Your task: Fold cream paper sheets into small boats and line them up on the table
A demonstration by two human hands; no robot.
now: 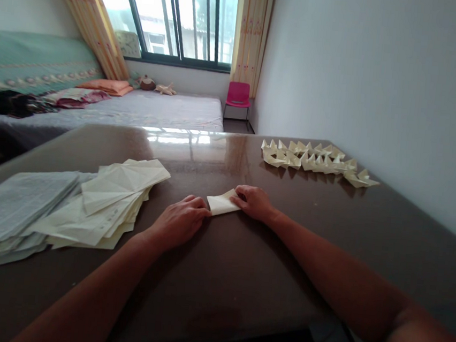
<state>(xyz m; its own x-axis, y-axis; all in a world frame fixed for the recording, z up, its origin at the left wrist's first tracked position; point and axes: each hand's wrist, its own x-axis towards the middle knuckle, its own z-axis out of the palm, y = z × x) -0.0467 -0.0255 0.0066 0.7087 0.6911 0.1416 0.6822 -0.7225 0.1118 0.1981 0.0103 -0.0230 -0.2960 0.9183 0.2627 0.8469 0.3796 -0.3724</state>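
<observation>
A small folded piece of cream paper (221, 204) lies on the brown table in front of me. My left hand (183, 218) has its fingers together at the paper's lower left corner, gripping it. At the other end, my right hand (254, 201) is closed, with curled fingers and thumb pinching the right edge. Part of the paper is hidden under the right fingers. Left of my left hand sits a loose pile of creased cream sheets (117, 192), fanned out. Several folded paper boats (294, 157) stand in rows at the table's far right.
A stack of greyish printed paper (10, 209) lies by the table's left edge, partly under the cream sheets. The glossy table (217, 277) runs alongside a white wall (366, 71). Beyond it are a bed (177, 109), a pink chair (238, 94) and a window (186, 16).
</observation>
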